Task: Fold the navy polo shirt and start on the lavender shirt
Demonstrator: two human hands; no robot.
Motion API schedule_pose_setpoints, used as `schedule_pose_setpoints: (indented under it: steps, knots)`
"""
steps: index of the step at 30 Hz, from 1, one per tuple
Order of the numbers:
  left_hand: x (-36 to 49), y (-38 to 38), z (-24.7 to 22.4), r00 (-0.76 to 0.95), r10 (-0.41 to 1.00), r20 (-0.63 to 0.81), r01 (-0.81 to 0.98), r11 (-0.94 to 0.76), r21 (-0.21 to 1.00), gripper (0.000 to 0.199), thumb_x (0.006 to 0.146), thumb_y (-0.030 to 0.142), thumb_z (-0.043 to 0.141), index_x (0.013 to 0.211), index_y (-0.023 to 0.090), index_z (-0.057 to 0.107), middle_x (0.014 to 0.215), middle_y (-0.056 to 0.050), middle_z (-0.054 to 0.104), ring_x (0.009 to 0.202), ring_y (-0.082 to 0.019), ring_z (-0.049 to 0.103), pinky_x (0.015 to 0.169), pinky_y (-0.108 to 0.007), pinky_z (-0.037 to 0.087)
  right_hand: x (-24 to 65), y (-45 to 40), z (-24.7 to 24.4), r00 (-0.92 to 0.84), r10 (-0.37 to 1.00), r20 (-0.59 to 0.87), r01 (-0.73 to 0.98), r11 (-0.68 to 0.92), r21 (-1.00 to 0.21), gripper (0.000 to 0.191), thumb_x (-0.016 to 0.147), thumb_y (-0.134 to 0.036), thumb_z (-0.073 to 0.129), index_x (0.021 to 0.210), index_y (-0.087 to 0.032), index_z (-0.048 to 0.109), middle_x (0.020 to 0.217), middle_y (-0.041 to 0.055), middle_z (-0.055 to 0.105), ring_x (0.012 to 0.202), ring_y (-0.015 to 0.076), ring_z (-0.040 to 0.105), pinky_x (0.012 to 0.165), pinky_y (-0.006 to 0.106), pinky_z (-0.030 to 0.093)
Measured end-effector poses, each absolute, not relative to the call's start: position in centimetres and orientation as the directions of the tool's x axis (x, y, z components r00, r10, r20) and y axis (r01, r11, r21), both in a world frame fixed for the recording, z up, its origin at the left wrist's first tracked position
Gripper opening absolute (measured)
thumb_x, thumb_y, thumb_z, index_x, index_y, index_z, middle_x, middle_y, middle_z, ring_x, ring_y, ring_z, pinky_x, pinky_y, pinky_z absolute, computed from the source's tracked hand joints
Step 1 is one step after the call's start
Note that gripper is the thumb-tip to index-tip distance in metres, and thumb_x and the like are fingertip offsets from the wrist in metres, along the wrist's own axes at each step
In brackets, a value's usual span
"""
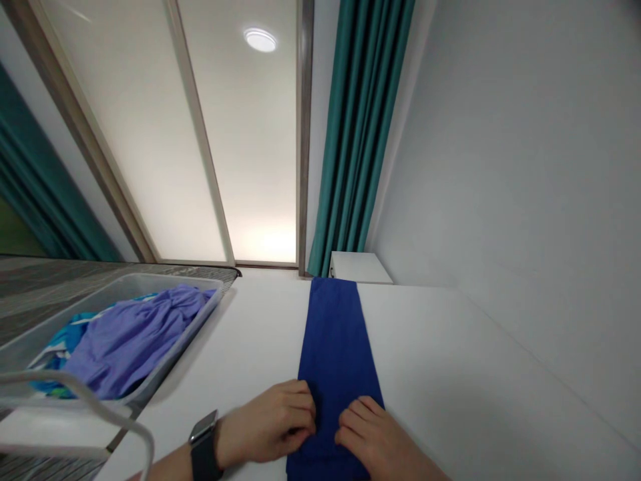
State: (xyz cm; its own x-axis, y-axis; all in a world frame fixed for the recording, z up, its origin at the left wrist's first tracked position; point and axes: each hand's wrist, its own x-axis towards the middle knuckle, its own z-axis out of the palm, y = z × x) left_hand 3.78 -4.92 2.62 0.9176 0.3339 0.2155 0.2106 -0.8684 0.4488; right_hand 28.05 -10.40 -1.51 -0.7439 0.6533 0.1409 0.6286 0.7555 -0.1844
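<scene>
Straight ahead of me, on the white bench (pixel 425 361), the dark blue cloth (pixel 334 327) lies flat in a long band, its far end toward 12 o'clock and its near part between my hands. My left hand (pixel 280 417), at the cloth's 9 o'clock edge, has its fingers curled in toward the thumb; my right hand (pixel 368 431) lies over the 3 o'clock edge, fingers bent onto the fabric. I can't tell whether either one pinches it. I have a dark watch (pixel 203 437) on my left wrist. Over at 10 o'clock sits a clear plastic bin (pixel 183 342) with a rumpled purple cloth (pixel 135 334) on top of a blue-and-white patterned one. A pale cable (pixel 100 406) curves in front of the bin, and a green curtain (pixel 355 133) hangs toward 12 o'clock, beyond the bench.
</scene>
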Motion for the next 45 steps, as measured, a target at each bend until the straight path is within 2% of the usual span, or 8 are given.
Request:
schedule_pose_setpoints:
  steps: [10, 14, 18, 21, 26, 31, 38, 45]
  knots:
    - [3.6, -5.0, 3.1, 0.881, 0.421, 0.214, 0.195, -0.736, 0.648, 0.045, 0.094, 0.057, 0.037, 0.094, 0.020, 0.062, 0.089, -0.009, 0.065, 0.086, -0.022, 0.056, 0.082, -0.035, 0.042, 26.7, -11.1, -0.6, -0.649, 0.755, 0.096, 0.738, 0.655, -0.162, 0.017, 0.084, -0.012, 0.059, 0.099, -0.019, 0.061, 0.100, 0.0049, 0.065, 0.096, 0.0221, 0.057, 0.091, 0.034, 0.041]
    - [3.1, -5.0, 1.8, 0.849, 0.491, 0.194, 0.239, -0.685, 0.688, 0.065, 0.079, 0.076, 0.050, 0.111, 0.020, 0.058, 0.098, -0.009, 0.061, 0.088, -0.024, 0.054, 0.082, -0.035, 0.044, 26.7, -9.5, 1.6, -0.557, 0.830, 0.040, 0.744, 0.519, -0.422, 0.027, 0.081, -0.009, 0.053, 0.104, -0.020, 0.061, 0.103, 0.0042, 0.066, 0.101, 0.0200, 0.058, 0.094, 0.031, 0.040]
    - [3.1, -5.3, 0.6, 0.787, 0.600, 0.141, 0.341, -0.615, 0.711, 0.072, 0.071, 0.058, 0.074, 0.128, 0.020, 0.050, 0.121, -0.011, 0.057, 0.106, -0.026, 0.053, 0.095, -0.038, 0.042, 27.4, -6.3, 3.8, -0.575, 0.806, -0.142, 0.689, 0.384, -0.615, 0.019, 0.079, -0.012, 0.054, 0.092, -0.020, 0.064, 0.083, -0.0002, 0.066, 0.078, 0.0155, 0.060, 0.071, 0.024, 0.042]
    - [3.9, -5.4, 0.4, 0.716, 0.689, 0.114, 0.431, -0.564, 0.705, 0.037, 0.083, 0.034, 0.067, 0.116, 0.021, 0.058, 0.114, -0.009, 0.061, 0.103, -0.023, 0.056, 0.092, -0.034, 0.043, 27.6, -5.0, 4.3, -0.612, 0.764, -0.204, 0.660, 0.350, -0.665, 0.018, 0.080, -0.013, 0.051, 0.089, -0.020, 0.065, 0.070, -0.0033, 0.061, 0.065, 0.0127, 0.055, 0.061, 0.022, 0.038]
    - [5.1, -5.0, 0.9, 0.622, 0.778, 0.092, 0.420, -0.430, 0.799, 0.013, 0.086, 0.026, 0.059, 0.095, 0.019, 0.065, 0.092, -0.003, 0.068, 0.085, -0.018, 0.060, 0.077, -0.026, 0.044, 28.4, -7.0, 4.9, -0.583, 0.798, -0.155, 0.686, 0.382, -0.620, 0.027, 0.081, -0.019, 0.054, 0.106, -0.019, 0.064, 0.101, 0.0058, 0.067, 0.095, 0.0209, 0.059, 0.086, 0.032, 0.043]
    - [5.6, -4.0, 0.7, 0.532, 0.846, 0.031, 0.354, -0.256, 0.900, 0.014, 0.087, 0.029, 0.058, 0.089, 0.018, 0.065, 0.082, -0.001, 0.068, 0.076, -0.016, 0.059, 0.071, -0.024, 0.043, 30.9, -10.0, 4.4, -0.523, 0.836, -0.166, 0.696, 0.307, -0.649, 0.072, 0.072, -0.025, 0.069, 0.140, -0.020, 0.045, 0.142, 0.0119, 0.048, 0.131, 0.0290, 0.041, 0.111, 0.043, 0.029]
    - [5.5, -2.9, 0.5, 0.506, 0.862, 0.037, 0.285, -0.207, 0.936, 0.021, 0.088, 0.037, 0.059, 0.086, 0.016, 0.064, 0.081, -0.002, 0.066, 0.075, -0.016, 0.057, 0.069, -0.025, 0.044, 32.2, -9.2, -0.6, -0.364, 0.923, 0.125, 0.640, 0.346, -0.686, 0.037, 0.085, -0.020, 0.050, 0.121, -0.019, 0.060, 0.126, 0.0128, 0.061, 0.121, 0.0257, 0.051, 0.107, 0.046, 0.036]
    - [5.0, -3.9, 1.7, 0.544, 0.838, 0.038, 0.337, -0.259, 0.905, 0.024, 0.090, 0.039, 0.057, 0.087, 0.017, 0.064, 0.082, -0.002, 0.067, 0.075, -0.016, 0.058, 0.069, -0.025, 0.045, 32.4, -9.6, 1.3, -0.405, 0.914, -0.024, 0.686, 0.286, -0.669, 0.039, 0.088, -0.021, 0.045, 0.125, -0.022, 0.059, 0.131, 0.0109, 0.059, 0.121, 0.0243, 0.052, 0.104, 0.041, 0.038]
